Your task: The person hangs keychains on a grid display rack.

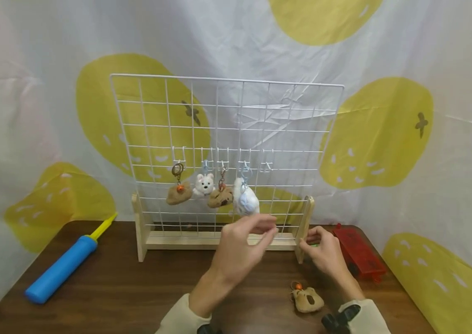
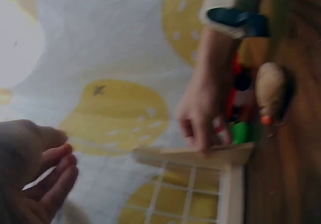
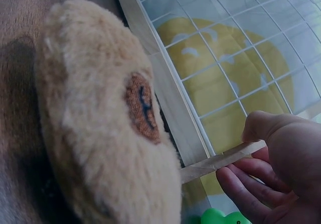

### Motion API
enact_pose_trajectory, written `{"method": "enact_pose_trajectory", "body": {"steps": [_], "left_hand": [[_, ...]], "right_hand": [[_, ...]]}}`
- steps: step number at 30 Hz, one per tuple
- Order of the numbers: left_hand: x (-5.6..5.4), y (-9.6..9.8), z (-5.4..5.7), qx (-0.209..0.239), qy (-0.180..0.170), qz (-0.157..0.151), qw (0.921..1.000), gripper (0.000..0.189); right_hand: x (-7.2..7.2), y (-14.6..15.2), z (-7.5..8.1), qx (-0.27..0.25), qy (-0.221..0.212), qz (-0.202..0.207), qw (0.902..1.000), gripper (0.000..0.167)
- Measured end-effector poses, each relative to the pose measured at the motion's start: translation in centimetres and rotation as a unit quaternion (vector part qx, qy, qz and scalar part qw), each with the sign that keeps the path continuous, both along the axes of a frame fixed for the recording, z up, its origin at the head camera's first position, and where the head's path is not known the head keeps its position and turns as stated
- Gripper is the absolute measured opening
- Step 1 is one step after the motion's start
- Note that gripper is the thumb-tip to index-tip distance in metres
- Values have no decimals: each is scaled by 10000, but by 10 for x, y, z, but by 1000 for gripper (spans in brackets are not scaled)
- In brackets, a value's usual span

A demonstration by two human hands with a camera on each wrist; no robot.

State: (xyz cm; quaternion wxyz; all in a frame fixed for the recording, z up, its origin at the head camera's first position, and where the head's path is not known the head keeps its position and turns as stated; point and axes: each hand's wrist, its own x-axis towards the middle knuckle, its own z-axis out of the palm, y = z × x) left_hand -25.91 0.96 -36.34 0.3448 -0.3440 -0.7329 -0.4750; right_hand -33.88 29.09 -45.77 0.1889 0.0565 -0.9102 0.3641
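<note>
A white wire grid rack (image 1: 343, 86) stands upright on wooden feet. From its hooks hang a brown plush keychain (image 1: 179, 195), a white bear keychain (image 1: 204, 185), a second brown plush keychain (image 1: 220, 198) and a white plush one (image 1: 247, 202) with light blue parts. My left hand (image 1: 233, 248) is raised before the rack, just below the white plush, its fingers loosely bent around nothing. With thumb and fingers on opposite sides, my right hand (image 3: 288, 158) pinches the rack's right wooden post (image 1: 308, 211). Nearer me, a brown plush keychain (image 1: 308, 300) lies on the table.
Right of the rack lies a red plastic case (image 1: 361, 253). A small green object (image 3: 220, 217) shows beside the right post. On the left lies a blue hand pump (image 1: 62, 269) with a yellow nozzle. A patterned curtain (image 1: 227, 41) hangs behind.
</note>
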Motion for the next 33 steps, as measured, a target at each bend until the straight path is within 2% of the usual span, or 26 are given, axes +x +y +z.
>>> {"method": "enact_pose_trajectory", "body": {"steps": [1,3,8,11,16,22,29,31,33], "left_hand": [[0,5,-6,-320,-168,-164,9992,23],[-1,13,-19,-995,-596,-417,9924,28],[-8,23,-49,-2395,-1479,-818,9561,28],[-12,27,-64,-2782,-1648,-1037,9406,27],[-18,36,-82,-3021,-1864,-1338,9252,28],[-21,46,-96,-3423,-1943,-1256,9107,35],[-12,49,-106,-4120,-2238,-866,8790,47],[-8,49,-108,-4231,-2215,-744,8754,49],[-6,49,-109,-4261,-2152,-682,8761,51]], "right_hand": [[-1,0,-1,-11,2,7,10000,21],[-2,0,-1,-18,35,23,10000,21],[-4,-2,-1,28,135,92,9999,19],[-5,-2,0,38,163,93,9998,19],[-6,-2,1,47,134,65,9999,19],[-5,0,-1,45,102,28,9999,18],[-4,0,-3,37,75,47,10000,20],[-4,1,-4,28,68,43,10000,20],[-3,1,-5,38,66,52,10000,20]]}}
